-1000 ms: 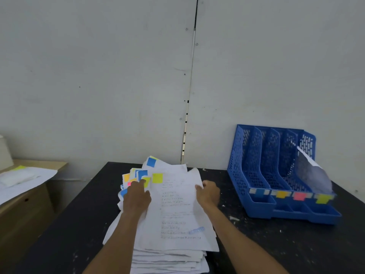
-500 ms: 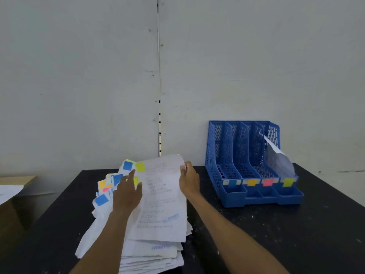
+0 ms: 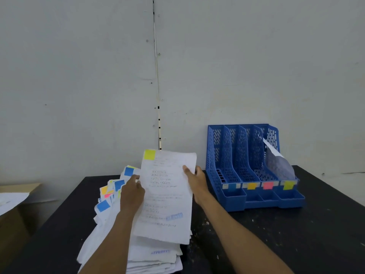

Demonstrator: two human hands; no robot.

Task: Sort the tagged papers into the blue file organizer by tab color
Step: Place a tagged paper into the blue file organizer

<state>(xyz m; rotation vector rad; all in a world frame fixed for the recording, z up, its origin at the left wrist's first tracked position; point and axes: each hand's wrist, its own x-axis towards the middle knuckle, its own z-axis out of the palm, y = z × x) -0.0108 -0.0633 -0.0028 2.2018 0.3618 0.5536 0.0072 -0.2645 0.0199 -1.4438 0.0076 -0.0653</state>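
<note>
A white sheet with a yellow tab at its top left corner is lifted off the paper stack. My left hand grips its left edge and my right hand grips its right edge. The stack below shows blue, orange, pink and yellow tabs fanned to the left. The blue file organizer stands to the right with four slots labelled blue, orange, pink and yellow. One paper leans in the rightmost, yellow-labelled slot.
Everything sits on a black table against a grey wall. A wooden cabinet with white papers on top stands at the far left, lower than the table.
Both hands have raised the yellow-tabbed sheet higher off the stack and tilted it more upright. The view has shifted so the organizer sits nearer the middle.
</note>
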